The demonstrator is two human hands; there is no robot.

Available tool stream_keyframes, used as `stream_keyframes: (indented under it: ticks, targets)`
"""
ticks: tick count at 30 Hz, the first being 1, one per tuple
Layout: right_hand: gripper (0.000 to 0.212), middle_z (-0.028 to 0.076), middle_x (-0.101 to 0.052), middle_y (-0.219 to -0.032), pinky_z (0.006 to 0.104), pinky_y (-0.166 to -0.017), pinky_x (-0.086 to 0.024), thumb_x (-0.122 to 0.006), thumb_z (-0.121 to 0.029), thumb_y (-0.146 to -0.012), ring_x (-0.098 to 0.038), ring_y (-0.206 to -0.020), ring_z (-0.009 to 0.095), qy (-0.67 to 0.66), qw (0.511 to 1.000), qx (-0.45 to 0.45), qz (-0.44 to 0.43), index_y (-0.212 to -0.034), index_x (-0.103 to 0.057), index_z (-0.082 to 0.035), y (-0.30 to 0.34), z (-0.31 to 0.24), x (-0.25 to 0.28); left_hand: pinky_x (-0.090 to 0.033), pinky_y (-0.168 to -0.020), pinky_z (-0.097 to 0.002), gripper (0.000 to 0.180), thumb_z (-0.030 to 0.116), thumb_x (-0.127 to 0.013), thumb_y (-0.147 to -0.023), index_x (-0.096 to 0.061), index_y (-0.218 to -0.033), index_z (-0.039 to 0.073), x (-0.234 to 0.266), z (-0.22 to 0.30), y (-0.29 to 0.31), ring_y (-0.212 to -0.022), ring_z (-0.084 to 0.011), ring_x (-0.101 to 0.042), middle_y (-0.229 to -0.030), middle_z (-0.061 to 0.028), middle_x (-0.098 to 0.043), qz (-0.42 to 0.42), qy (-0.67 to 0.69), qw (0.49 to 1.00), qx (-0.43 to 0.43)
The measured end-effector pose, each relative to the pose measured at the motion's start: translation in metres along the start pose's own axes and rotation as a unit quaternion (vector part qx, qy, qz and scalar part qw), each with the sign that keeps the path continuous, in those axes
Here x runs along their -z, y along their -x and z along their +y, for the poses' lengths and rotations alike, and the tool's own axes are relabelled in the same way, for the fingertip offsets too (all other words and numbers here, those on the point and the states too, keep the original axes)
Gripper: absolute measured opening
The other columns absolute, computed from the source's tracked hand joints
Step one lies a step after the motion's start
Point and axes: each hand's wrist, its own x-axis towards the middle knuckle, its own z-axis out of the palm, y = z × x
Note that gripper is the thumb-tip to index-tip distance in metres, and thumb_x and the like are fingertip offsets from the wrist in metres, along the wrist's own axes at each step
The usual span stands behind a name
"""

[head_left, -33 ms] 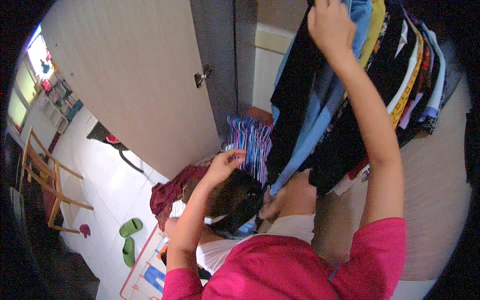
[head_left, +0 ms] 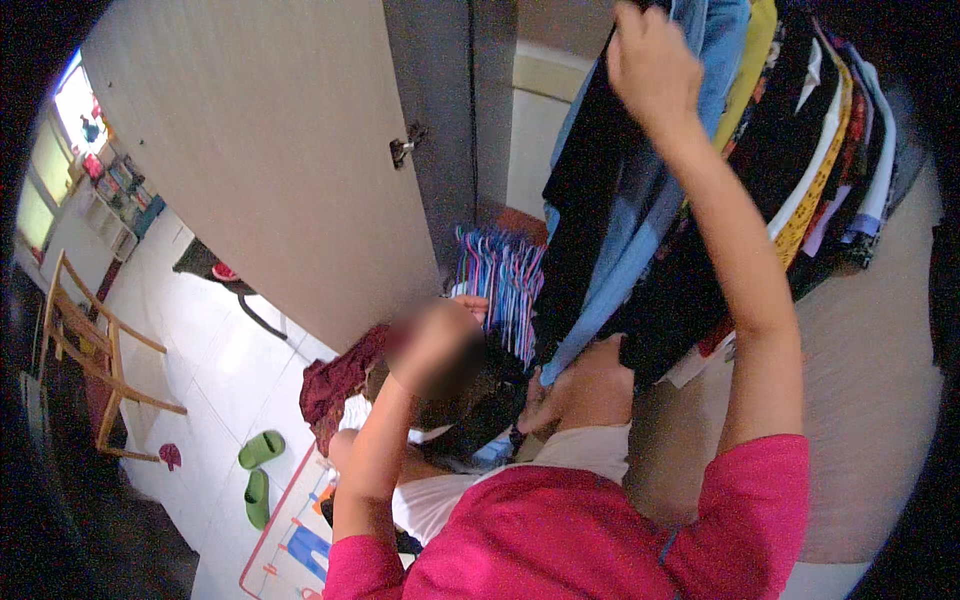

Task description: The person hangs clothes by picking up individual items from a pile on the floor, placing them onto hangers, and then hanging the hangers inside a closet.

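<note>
My right hand is raised at the top of a row of hanging clothes. Its fingers are curled at the upper part of a black garment, and the fingertips are partly hidden. Right beside it hang blue jeans, one leg reaching down near my knee. My left hand is held lower, in front of a bunch of thin blue, pink and purple hangers. A blurred patch covers most of it; the fingers that show look extended, with nothing visible in them.
More clothes, including a yellow patterned one, hang to the right. A wooden door stands at left. Dark red cloth is heaped by my legs. Green slippers, a patterned mat and a wooden chair are on the tiled floor.
My right hand has shifted slightly left and down at the top of the clothes, and more of its fingers show. The left hand has barely moved.
</note>
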Motion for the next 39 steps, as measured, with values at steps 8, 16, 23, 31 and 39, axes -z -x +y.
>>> stream_keyframes:
  ticks: [8, 16, 23, 31, 39]
  targets:
    - [0.038, 0.012, -0.063, -0.07, 0.0348, -0.051, -0.05, -0.052, -0.015, -0.074, -0.062, -0.059, 0.025, -0.04, 0.894, 0.005, -0.445, -0.109, -0.052, -0.001, 0.234, -0.05, -0.058, -0.042, -0.081, -0.026, 0.027, 0.022, -0.055, -0.085, -0.057, -0.103, 0.002, 0.003, -0.035, 0.03, -0.09, -0.0139, -0.054, -0.098, -0.0054, -0.061, 0.106, -0.182, 0.977, 0.038]
    - [0.022, 0.018, -0.064, -0.079, 0.0405, -0.063, -0.051, -0.055, -0.018, -0.07, -0.063, -0.076, 0.031, -0.146, 0.708, -0.056, -0.689, -0.082, -0.064, -0.002, 0.418, -0.108, -0.097, -0.041, -0.078, -0.025, 0.027, 0.021, -0.055, -0.085, -0.058, -0.102, 0.0, -0.002, -0.128, 0.091, -0.083, -0.0131, -0.054, -0.089, -0.0064, -0.061, 0.195, -0.196, 0.958, 0.078]
    - [0.031, 0.016, -0.062, -0.082, 0.0391, -0.064, -0.049, -0.057, -0.018, -0.074, -0.061, -0.073, 0.028, -0.196, 0.611, -0.138, -0.755, -0.098, -0.058, 0.001, 0.527, -0.119, -0.144, -0.041, -0.082, -0.0268, 0.024, 0.015, -0.055, -0.084, -0.057, -0.103, 0.0, -0.023, -0.14, 0.146, -0.089, -0.0157, -0.053, -0.095, -0.0067, -0.06, 0.231, -0.136, 0.92, 0.287]
    - [0.035, 0.012, -0.06, -0.084, 0.0362, -0.067, -0.047, -0.057, -0.017, -0.077, -0.059, -0.074, 0.025, -0.277, 0.504, -0.33, -0.748, -0.108, -0.053, 0.0, 0.646, -0.122, -0.213, -0.043, -0.076, -0.0297, 0.022, 0.013, -0.055, -0.084, -0.054, -0.1, -0.003, -0.037, -0.118, 0.124, -0.085, -0.0191, -0.058, -0.092, -0.0123, -0.062, 0.263, -0.119, 0.913, 0.288]
    - [0.041, 0.008, -0.058, -0.087, 0.0333, -0.069, -0.045, -0.057, -0.016, -0.08, -0.057, -0.075, 0.022, -0.405, 0.331, -0.543, -0.657, -0.117, -0.047, -0.001, 0.692, -0.137, -0.238, -0.042, -0.082, -0.0326, 0.025, 0.016, -0.054, -0.084, -0.056, -0.104, 0.002, -0.032, -0.111, 0.105, -0.093, -0.0268, -0.057, -0.098, -0.0169, -0.06, 0.212, -0.215, 0.902, 0.31]
